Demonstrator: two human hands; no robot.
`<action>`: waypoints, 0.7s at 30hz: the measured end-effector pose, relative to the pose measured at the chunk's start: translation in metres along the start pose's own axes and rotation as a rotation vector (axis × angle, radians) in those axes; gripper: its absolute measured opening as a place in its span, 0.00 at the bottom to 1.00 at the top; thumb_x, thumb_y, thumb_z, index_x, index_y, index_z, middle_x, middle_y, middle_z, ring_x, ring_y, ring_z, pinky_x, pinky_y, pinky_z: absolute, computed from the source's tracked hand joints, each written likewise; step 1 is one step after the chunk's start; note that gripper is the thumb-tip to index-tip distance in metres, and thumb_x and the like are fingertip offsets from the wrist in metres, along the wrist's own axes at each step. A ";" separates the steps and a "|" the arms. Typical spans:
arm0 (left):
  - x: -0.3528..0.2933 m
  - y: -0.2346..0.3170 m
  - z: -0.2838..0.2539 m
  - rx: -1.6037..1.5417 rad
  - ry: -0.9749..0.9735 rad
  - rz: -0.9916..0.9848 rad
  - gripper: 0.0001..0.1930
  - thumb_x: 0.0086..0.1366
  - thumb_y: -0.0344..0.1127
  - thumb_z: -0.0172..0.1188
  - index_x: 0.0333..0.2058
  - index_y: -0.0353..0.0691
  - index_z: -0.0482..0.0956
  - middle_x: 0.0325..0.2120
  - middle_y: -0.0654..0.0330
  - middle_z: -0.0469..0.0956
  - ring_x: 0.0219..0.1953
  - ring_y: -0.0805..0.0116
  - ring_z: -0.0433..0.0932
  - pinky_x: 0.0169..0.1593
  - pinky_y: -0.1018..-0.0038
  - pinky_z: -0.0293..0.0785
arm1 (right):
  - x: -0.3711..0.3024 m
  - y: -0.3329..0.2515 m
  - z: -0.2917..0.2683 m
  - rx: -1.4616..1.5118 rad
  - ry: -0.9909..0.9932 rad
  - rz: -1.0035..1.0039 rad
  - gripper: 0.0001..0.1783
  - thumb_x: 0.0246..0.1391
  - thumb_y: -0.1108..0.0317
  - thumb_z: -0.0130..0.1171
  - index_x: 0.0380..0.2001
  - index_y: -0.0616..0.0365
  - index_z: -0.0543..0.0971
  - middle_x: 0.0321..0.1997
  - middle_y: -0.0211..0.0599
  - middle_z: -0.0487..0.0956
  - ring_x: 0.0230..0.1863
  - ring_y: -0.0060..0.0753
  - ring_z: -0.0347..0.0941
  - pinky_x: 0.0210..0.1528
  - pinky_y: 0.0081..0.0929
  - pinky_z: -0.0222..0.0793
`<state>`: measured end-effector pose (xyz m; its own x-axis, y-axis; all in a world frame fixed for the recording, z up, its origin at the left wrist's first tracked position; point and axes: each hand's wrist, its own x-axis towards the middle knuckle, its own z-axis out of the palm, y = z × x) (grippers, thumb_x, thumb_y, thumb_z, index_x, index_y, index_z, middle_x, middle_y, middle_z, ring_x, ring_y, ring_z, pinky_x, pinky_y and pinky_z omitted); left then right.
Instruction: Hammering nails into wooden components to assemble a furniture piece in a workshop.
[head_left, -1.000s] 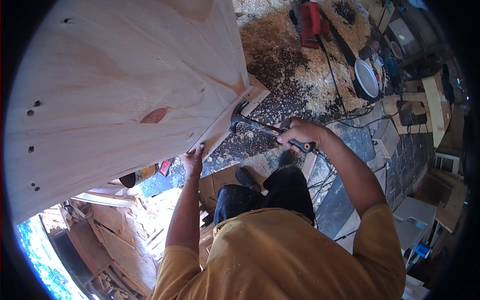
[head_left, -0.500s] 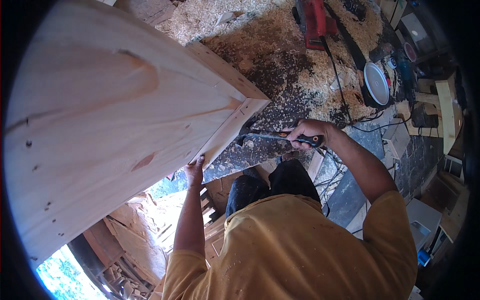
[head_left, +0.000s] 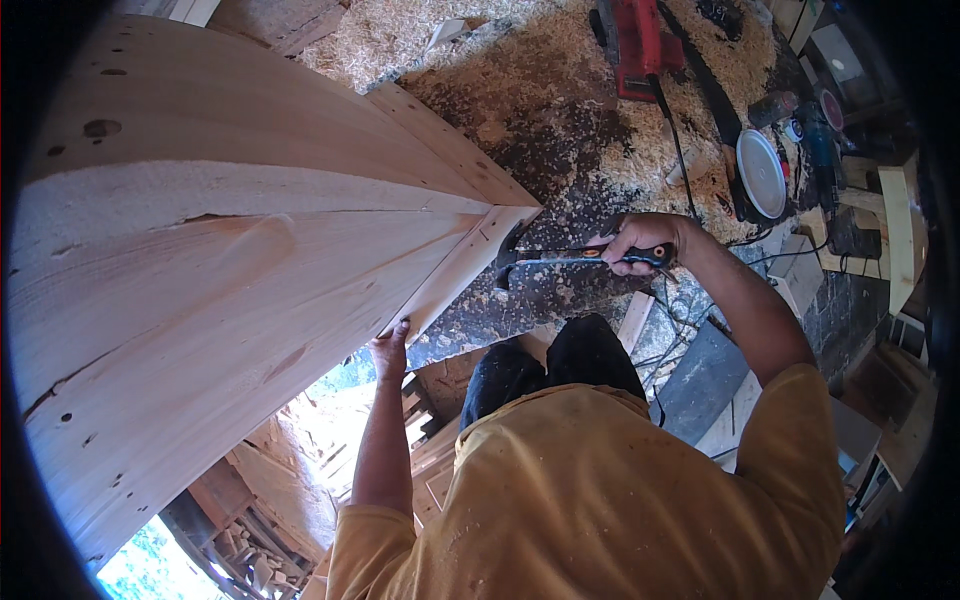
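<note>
A large pale wooden piece [head_left: 220, 280], built of joined boards, fills the left side, and its corner points toward the middle of the bench. My left hand [head_left: 390, 350] grips its near edge, the thumb on top of a narrow edge strip [head_left: 455, 275] and the other fingers hidden beneath. In my right hand [head_left: 640, 245] is a hammer [head_left: 560, 257] with a dark handle bearing orange marks, the fingers wrapped round the grip. The hammer's dark head lies close to the edge strip near the corner; whether it touches the wood, I cannot tell.
Wood shavings cover much of the dark bench [head_left: 560, 130]. A red power tool [head_left: 640, 50] with a black cord sits at the far side, and a round white lid [head_left: 761, 173] lies to the right. Wood offcuts [head_left: 240, 550] are piled low at left.
The wooden piece has tilted, so more of its upper board and a long edge show. My right hand and the hammer have shifted slightly right; my left hand keeps its grip.
</note>
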<state>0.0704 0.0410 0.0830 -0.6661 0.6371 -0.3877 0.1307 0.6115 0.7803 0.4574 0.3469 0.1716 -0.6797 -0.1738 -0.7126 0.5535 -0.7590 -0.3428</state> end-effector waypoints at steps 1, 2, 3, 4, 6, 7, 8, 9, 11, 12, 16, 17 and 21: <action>-0.001 0.006 0.001 0.016 0.004 -0.017 0.14 0.55 0.38 0.66 0.35 0.32 0.83 0.30 0.60 0.82 0.35 0.72 0.76 0.45 0.71 0.70 | -0.002 0.002 0.001 0.013 -0.006 -0.016 0.21 0.55 0.74 0.51 0.53 0.63 0.69 0.21 0.35 0.72 0.13 0.20 0.65 0.13 0.17 0.60; 0.000 0.004 0.002 0.015 -0.001 -0.015 0.14 0.55 0.38 0.66 0.35 0.32 0.83 0.30 0.60 0.82 0.35 0.72 0.76 0.45 0.71 0.70 | -0.002 0.005 0.006 -0.009 0.009 -0.027 0.20 0.56 0.73 0.51 0.53 0.62 0.69 0.21 0.34 0.71 0.13 0.19 0.65 0.13 0.17 0.59; 0.001 0.001 0.003 0.017 -0.005 -0.007 0.14 0.56 0.38 0.66 0.36 0.31 0.83 0.30 0.59 0.82 0.35 0.72 0.76 0.45 0.71 0.70 | -0.002 0.010 0.014 -0.006 0.017 -0.031 0.20 0.56 0.73 0.51 0.53 0.62 0.69 0.21 0.34 0.71 0.13 0.19 0.65 0.13 0.17 0.59; 0.002 0.000 0.005 0.016 -0.014 0.002 0.15 0.56 0.37 0.65 0.36 0.30 0.83 0.30 0.59 0.82 0.34 0.72 0.77 0.44 0.71 0.70 | -0.003 0.018 0.021 0.149 -0.033 -0.072 0.19 0.56 0.73 0.51 0.52 0.62 0.69 0.21 0.34 0.71 0.13 0.20 0.64 0.13 0.17 0.59; 0.006 0.000 0.007 0.052 -0.024 -0.031 0.15 0.57 0.37 0.64 0.36 0.30 0.83 0.31 0.58 0.82 0.35 0.71 0.77 0.45 0.71 0.71 | 0.002 0.034 0.037 0.328 0.011 -0.088 0.15 0.56 0.73 0.51 0.48 0.60 0.69 0.22 0.33 0.70 0.13 0.20 0.63 0.14 0.18 0.58; 0.008 -0.001 0.011 0.091 -0.023 -0.068 0.15 0.57 0.37 0.63 0.37 0.30 0.82 0.31 0.58 0.82 0.35 0.71 0.78 0.45 0.72 0.71 | 0.003 0.040 0.050 0.134 0.098 -0.181 0.13 0.55 0.74 0.51 0.45 0.60 0.69 0.21 0.33 0.70 0.13 0.21 0.62 0.14 0.19 0.57; 0.011 -0.013 0.010 -0.053 -0.031 -0.031 0.15 0.58 0.37 0.63 0.37 0.30 0.82 0.32 0.57 0.82 0.35 0.71 0.78 0.46 0.72 0.72 | 0.005 0.050 0.054 0.231 0.029 -0.284 0.13 0.55 0.74 0.51 0.44 0.61 0.69 0.19 0.32 0.69 0.12 0.21 0.62 0.14 0.19 0.57; 0.014 -0.030 0.003 -0.198 -0.046 0.000 0.15 0.58 0.36 0.63 0.37 0.30 0.82 0.32 0.57 0.82 0.36 0.70 0.79 0.46 0.73 0.72 | 0.011 0.056 0.060 0.249 0.084 -0.278 0.09 0.54 0.73 0.53 0.39 0.62 0.72 0.19 0.32 0.69 0.13 0.21 0.63 0.15 0.19 0.57; 0.012 -0.026 -0.002 -0.203 -0.049 0.024 0.15 0.58 0.37 0.63 0.37 0.28 0.82 0.32 0.55 0.82 0.36 0.70 0.79 0.44 0.74 0.73 | 0.018 0.065 0.067 0.201 0.166 -0.277 0.04 0.51 0.72 0.58 0.31 0.58 0.75 0.18 0.31 0.71 0.13 0.17 0.63 0.13 0.16 0.58; 0.009 -0.021 -0.003 -0.189 -0.051 0.067 0.15 0.58 0.36 0.64 0.37 0.28 0.81 0.32 0.56 0.82 0.35 0.70 0.78 0.43 0.74 0.73 | 0.017 0.063 0.074 0.227 0.187 -0.269 0.05 0.51 0.71 0.59 0.32 0.58 0.75 0.18 0.31 0.72 0.13 0.17 0.63 0.13 0.18 0.58; 0.019 -0.031 0.002 -0.174 -0.049 0.128 0.17 0.57 0.38 0.66 0.37 0.26 0.80 0.33 0.55 0.81 0.34 0.70 0.78 0.43 0.72 0.73 | 0.024 0.074 0.080 0.219 0.222 -0.348 0.06 0.52 0.70 0.58 0.30 0.62 0.76 0.19 0.34 0.72 0.12 0.20 0.64 0.14 0.20 0.58; 0.021 -0.030 0.005 -0.176 -0.071 0.136 0.17 0.57 0.38 0.66 0.37 0.26 0.80 0.33 0.55 0.81 0.34 0.70 0.78 0.43 0.72 0.73 | 0.022 0.076 0.082 0.244 0.217 -0.360 0.06 0.52 0.70 0.58 0.29 0.62 0.76 0.18 0.34 0.72 0.12 0.20 0.64 0.14 0.21 0.58; 0.015 -0.032 0.002 -0.227 -0.027 0.124 0.15 0.58 0.36 0.64 0.36 0.26 0.81 0.31 0.55 0.81 0.33 0.71 0.78 0.42 0.74 0.74 | 0.029 0.076 0.103 0.298 0.216 -0.360 0.06 0.51 0.70 0.58 0.25 0.61 0.76 0.17 0.33 0.71 0.11 0.20 0.64 0.13 0.21 0.58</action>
<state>0.0577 0.0321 0.0507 -0.6348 0.7149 -0.2933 0.0398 0.4093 0.9115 0.4302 0.2200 0.1877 -0.6694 0.2412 -0.7027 0.1202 -0.8982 -0.4229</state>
